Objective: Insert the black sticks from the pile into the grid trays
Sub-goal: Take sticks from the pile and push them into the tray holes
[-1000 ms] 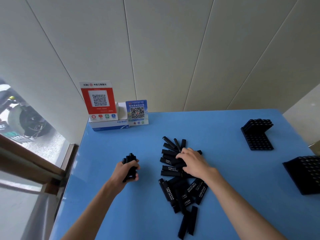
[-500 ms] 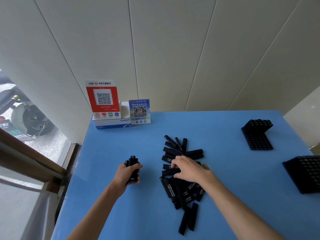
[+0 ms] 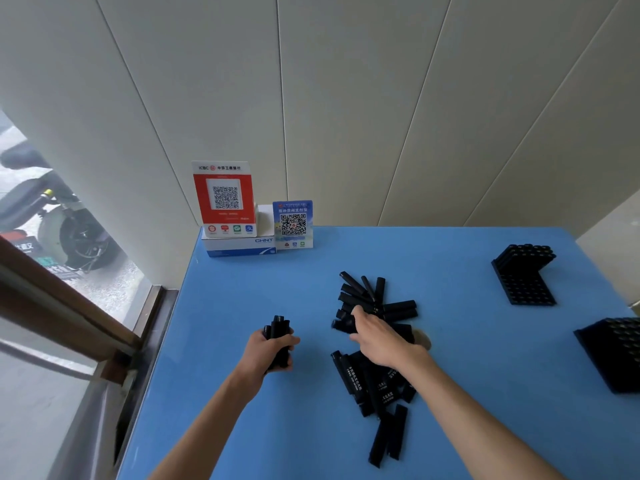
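**Left hand holds a bundle of sticks, right hand lies on the pile**

Nearest the camera, two bare forearms reach out over a smooth blue table top [image 3: 242,427]. At the near end of the loose pile of black rectangular plastic sticks [image 3: 374,379], two sticks lie side by side, pointing toward the viewer, a little apart from the rest. Several sticks just beyond them carry small white lettering.

The left hand [image 3: 266,351] has its fingers and thumb curled round a bundle of black sticks [image 3: 278,336], held roughly upright just above the table, left of the pile and apart from it. How many sticks are in the bundle is hard to tell.

The right hand [image 3: 377,336] lies palm down on the middle of the pile, fingers bent onto the sticks at its left side. Whether it pinches one or only touches them cannot be told, since the fingertips are hidden.

Farther out, more sticks fan past the hand toward the wall. At the right edge sits a black grid tray [image 3: 616,351], partly cut off by the frame. Beyond it a second black grid tray [image 3: 523,275] stands folded in an L, one half flat, the other raised.

At the far left corner, against the pale panelled wall [image 3: 346,98], a white and blue cardboard box [image 3: 239,245] bears a red QR-code sign [image 3: 225,199], with a blue QR-code sign [image 3: 293,224] just beside it.
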